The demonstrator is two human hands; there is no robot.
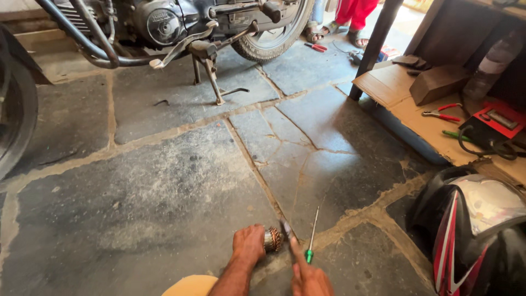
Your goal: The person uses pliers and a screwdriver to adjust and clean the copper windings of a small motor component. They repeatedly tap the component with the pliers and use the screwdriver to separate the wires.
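head view: only one camera, looking down at the stone floor point(164, 181).
left hand point(249, 244): my grip is closed around a small motor armature point(272, 239), copper windings showing at its right end; it sits low over the floor at the bottom edge of frame.
right hand point(308, 277): fingers curled, forefinger stretched toward the armature; a thin dark tool point(285, 227) sits at the fingertip, touching the armature end. Can't tell how firmly my grip has it.
screwdriver point(312, 235): green handle, lying on the floor just right of my right hand, shaft pointing away from me.
floor joints: sandy seam runs under the armature and up to the motorcycle point(164, 27).
open room: wide bare slab to the left and ahead.
right edge: helmet point(476, 230) close by, red-and-white stripe; beyond it a low counter point(416, 118) covered in cardboard, with red pliers point(441, 114) and a red meter point(496, 121).
far edge: motorcycle on its centre stand point(211, 77), well apart.
left edge: tyre point(16, 109).
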